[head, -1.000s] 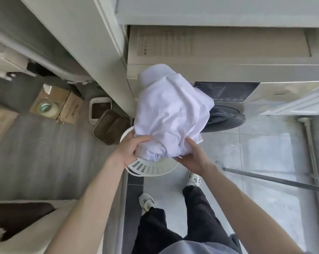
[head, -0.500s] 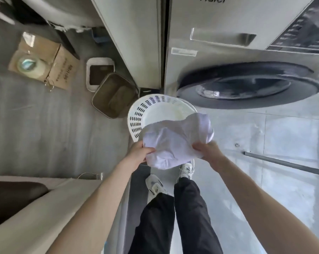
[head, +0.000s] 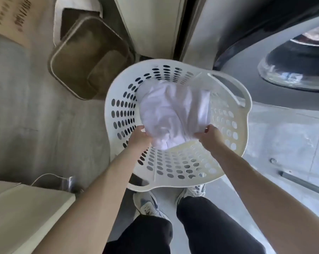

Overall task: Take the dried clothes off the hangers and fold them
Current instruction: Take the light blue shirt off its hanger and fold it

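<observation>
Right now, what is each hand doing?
Left hand: closed on the white garment.
Right hand: closed on the same garment.

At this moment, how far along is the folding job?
Done: the white garment is off any hanger; none shows. In hand: the left hand and right hand grip its near edge, with the bundle down inside the basket. It looks bunched rather than neatly folded. Left: letting go; no other clothes are in view.

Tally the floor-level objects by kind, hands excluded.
White garment: 1
Laundry basket: 1
Brown bins: 1
Cardboard boxes: 1
Washer doors: 1
Shoes: 2
Total: 7
</observation>
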